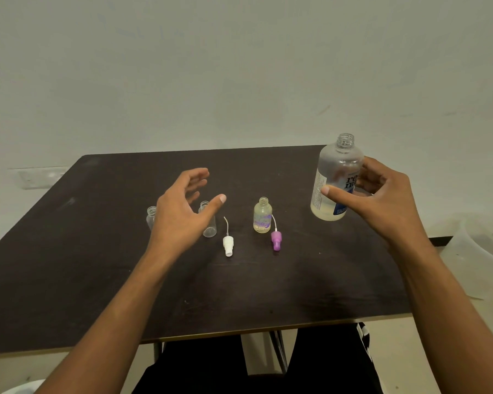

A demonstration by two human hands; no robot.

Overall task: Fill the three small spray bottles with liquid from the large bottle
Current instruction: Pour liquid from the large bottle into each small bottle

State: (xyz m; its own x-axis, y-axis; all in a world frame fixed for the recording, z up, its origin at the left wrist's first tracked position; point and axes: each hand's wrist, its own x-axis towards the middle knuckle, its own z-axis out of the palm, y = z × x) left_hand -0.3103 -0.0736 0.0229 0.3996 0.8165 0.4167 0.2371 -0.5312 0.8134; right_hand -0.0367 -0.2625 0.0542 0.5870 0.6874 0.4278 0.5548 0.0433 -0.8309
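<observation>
The large clear bottle [339,163] stands uncapped at the table's right, about a quarter full of pale liquid. My right hand [382,200] wraps around it, thumb across the label and fingers behind. One small bottle [262,217] at the centre holds yellowish liquid and is uncapped. Its purple spray cap [275,240] lies beside it. Two small clear bottles, one [210,230] and the other [151,216], stand uncapped and look empty, partly hidden by my left hand [180,211]. That hand hovers above them with its fingers spread. A white spray cap [228,245] lies on the table.
The dark table [69,251] backs onto a pale wall. A translucent plastic tub [481,251] sits off the table's right edge. My legs are below the near edge. A wall socket [40,177] is at the left.
</observation>
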